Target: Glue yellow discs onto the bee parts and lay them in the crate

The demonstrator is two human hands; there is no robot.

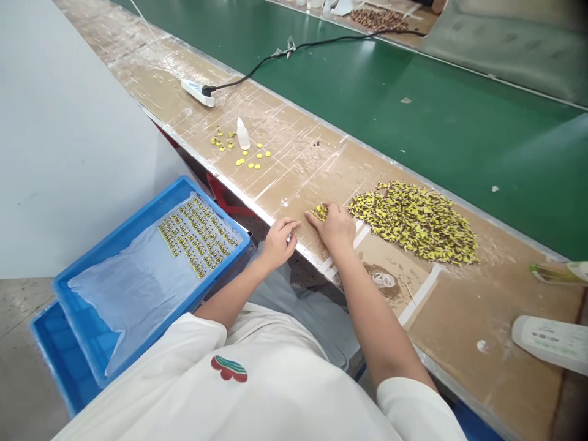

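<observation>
My right hand (337, 229) rests on the table with thumb and fingers apart, around a few small yellow-and-dark pieces (320, 212). Just right of it lies a large heap of the same yellow-and-brown pieces (416, 223). At the table's front edge, my left hand (279, 244) is curled with thumb and fingertips together; anything between them is too small to make out. To my left, a blue tray (133, 211) is lined with a pale sheet (133, 282), on which similar pieces (199, 229) stand in rows.
Beyond the table (303, 165) runs a green belt (413, 116). A small white dropper bottle (242, 135) stands among scattered yellow discs (250, 165). A power strip (197, 92) with a black cable (257, 66) lies farther left. A white bottle (551, 343) lies at right, past a glue-like patch (383, 280).
</observation>
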